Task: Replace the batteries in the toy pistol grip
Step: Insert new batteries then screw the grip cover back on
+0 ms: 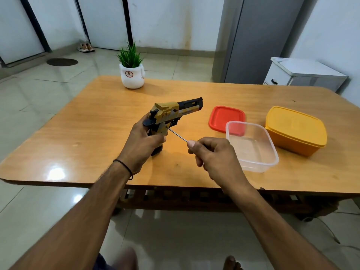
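A yellow and black toy pistol (175, 111) is held above the middle of the wooden table (87, 133), its barrel pointing right and away. My left hand (142, 145) grips its grip, which my fingers mostly hide; the black base of the grip shows below my hand. My right hand (212, 154) holds a thin screwdriver (177, 135). Its handle is hidden in my fist, and its metal shaft runs up and left so that the tip touches the side of the pistol just above the grip. No batteries are visible.
To the right stand an empty clear plastic box (253, 147), a red lid (226, 117) partly behind it, and a closed yellow box (296, 131). A small potted plant (132, 69) sits at the table's far edge. A grey cabinet and a white unit stand beyond.
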